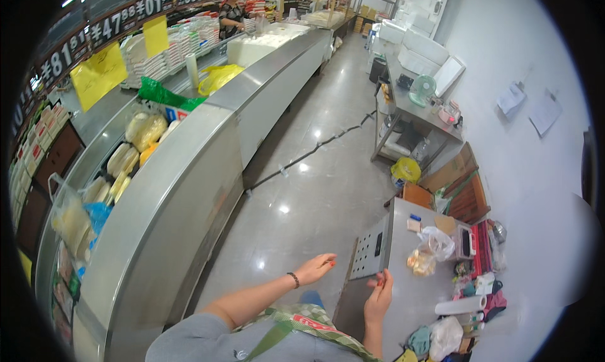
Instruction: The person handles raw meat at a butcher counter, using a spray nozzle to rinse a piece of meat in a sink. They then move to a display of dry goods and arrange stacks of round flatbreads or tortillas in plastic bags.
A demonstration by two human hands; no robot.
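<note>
My left hand (315, 270), with a dark beaded bracelet (294, 280) at the wrist, hangs over the tiled floor (283, 229) in front of my apron (312, 318). Nothing shows in it, and its fingers are loosely extended. By the near edge of a steel-topped cabinet (401, 286) is my right hand (379, 293), also with nothing visible in it. Its fingers are partly bent and a little blurred; whether they touch the cabinet I cannot tell. On the cabinet top lie a bag of yellowish food (421, 261) and a clear plastic bag (436, 243).
A long steel counter (165, 210) with bagged goods runs along my left. Taped across the aisle floor is a dark cable (314, 150). On the right stand a wooden chair (461, 196) and a table with a green fan (422, 90). Beyond the counter, a person (231, 19) stands.
</note>
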